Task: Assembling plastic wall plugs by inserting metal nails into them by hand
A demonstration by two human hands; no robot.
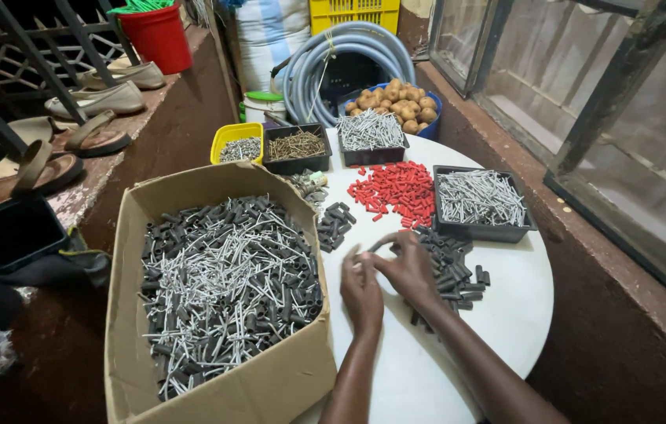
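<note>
My left hand (361, 289) and my right hand (409, 267) meet over the white round table (506, 314). Together they pinch a small grey piece (380, 243), a dark plug with a nail by the look of it. Under my right hand lies a pile of dark grey plastic plugs (455, 271). A smaller heap of the same plugs (334, 224) sits just beyond my left hand. A cardboard box (270, 385) full of grey plugs with nails stands left of my hands. Loose red plugs (393, 192) lie farther back.
A black tray of nails (481, 202) stands at the right. At the back are a yellow tub (237, 144) and two black trays (295, 148) (371, 135) of nails and screws. Behind them: potatoes (396, 104), coiled hose (349, 55), red bucket (159, 35). Sandals (89, 102) line the left ledge.
</note>
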